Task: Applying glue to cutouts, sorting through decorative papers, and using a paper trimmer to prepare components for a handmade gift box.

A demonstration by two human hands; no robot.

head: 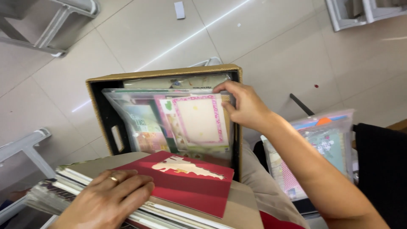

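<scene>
The box looks like rough woven fibre; its sleeves are glossy clear plastic. At six o'clock, a matt red paper card. The floor is glossy tile.

Bare forearms; a gold ring on the left hand; khaki trousers.

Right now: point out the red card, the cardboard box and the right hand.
red card (193, 188), head view, bare red face.
cardboard box (163, 73), head view, far rim.
right hand (246, 106), head view, back of hand.

Right hand grips clear sleeves standing in box; left hand rests on red card atop card stack.
</scene>
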